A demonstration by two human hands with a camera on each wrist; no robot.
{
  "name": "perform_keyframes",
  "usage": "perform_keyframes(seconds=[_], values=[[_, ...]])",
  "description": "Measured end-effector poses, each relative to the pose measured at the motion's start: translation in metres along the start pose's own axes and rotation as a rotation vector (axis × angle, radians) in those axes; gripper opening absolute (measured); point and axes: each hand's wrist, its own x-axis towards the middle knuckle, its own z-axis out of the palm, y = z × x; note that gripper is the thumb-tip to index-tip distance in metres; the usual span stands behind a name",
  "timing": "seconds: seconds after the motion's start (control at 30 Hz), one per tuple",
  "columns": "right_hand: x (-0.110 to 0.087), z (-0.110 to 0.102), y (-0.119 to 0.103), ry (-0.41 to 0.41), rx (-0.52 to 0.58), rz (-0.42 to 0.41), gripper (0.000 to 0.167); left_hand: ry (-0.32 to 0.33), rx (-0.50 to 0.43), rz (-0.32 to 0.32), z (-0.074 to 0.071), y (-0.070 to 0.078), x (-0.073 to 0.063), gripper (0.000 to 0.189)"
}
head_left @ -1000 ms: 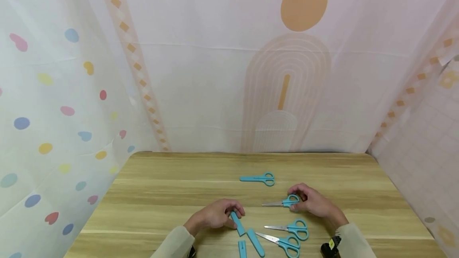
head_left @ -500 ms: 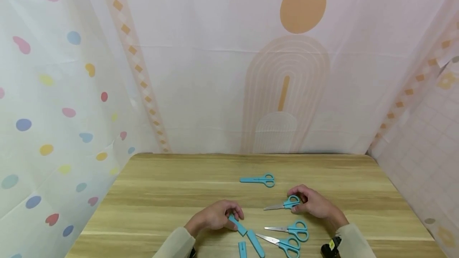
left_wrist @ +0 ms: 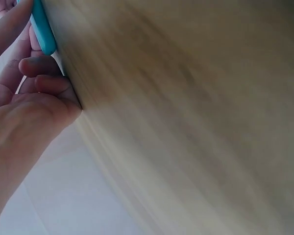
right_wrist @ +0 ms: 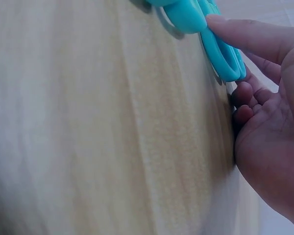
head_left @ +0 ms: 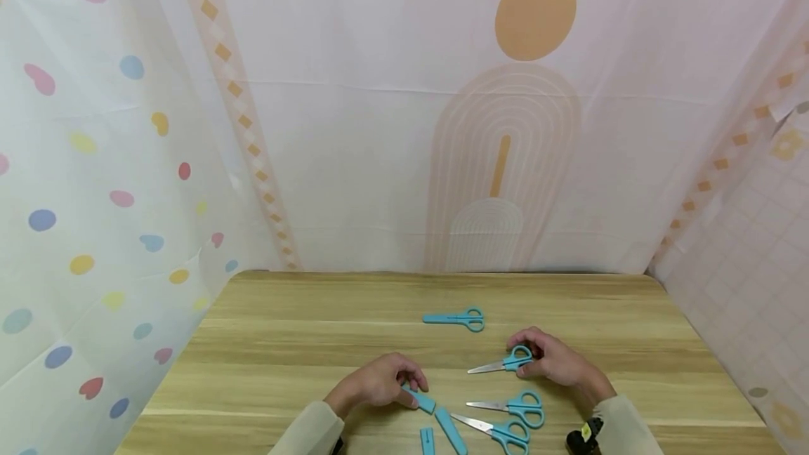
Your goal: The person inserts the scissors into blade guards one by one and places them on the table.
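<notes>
Near the table's front, my left hand [head_left: 379, 379] pinches a blue scissors sheath [head_left: 422, 400] between thumb and fingers, its free end pointing right. In the left wrist view the rounded end of that sheath [left_wrist: 43, 30] shows beside the fingers. My right hand [head_left: 556, 359] grips a pair of scissors [head_left: 505, 362] by its blue handle, bare blades pointing left toward the sheath. From the right wrist, the thumb lies against the blue handle loop [right_wrist: 220, 56], close over the table. A gap separates the blade tips from the sheath.
Two bare-bladed pairs of scissors, one upper [head_left: 518, 406] and one lower [head_left: 502, 432], lie in front of my right hand. A loose sheath [head_left: 450, 430] and another sheath [head_left: 428, 439] lie beside them. Farther back rests a sheathed pair of scissors [head_left: 454, 318]. Curtains hang behind the table [head_left: 303, 314].
The sheath in my left hand has turned from steeply slanted to flatter, its open end swinging right. The scissors in my right hand have tilted, blade tips lower, and shifted slightly right.
</notes>
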Motion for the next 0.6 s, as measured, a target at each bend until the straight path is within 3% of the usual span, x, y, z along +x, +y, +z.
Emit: perform_keyframes(seconds=[0.33, 0.6], values=[[-0.0007, 0.0006, -0.0015, -0.004, 0.023, -0.047, 0.041, -0.001, 0.0, 0.016, -0.0017, -0.0006, 0.0005, 0.016], [-0.0007, 0.0005, -0.0015, -0.005, 0.035, -0.026, 0.041, -0.002, -0.019, 0.012, -0.0015, -0.0021, 0.0006, 0.017]])
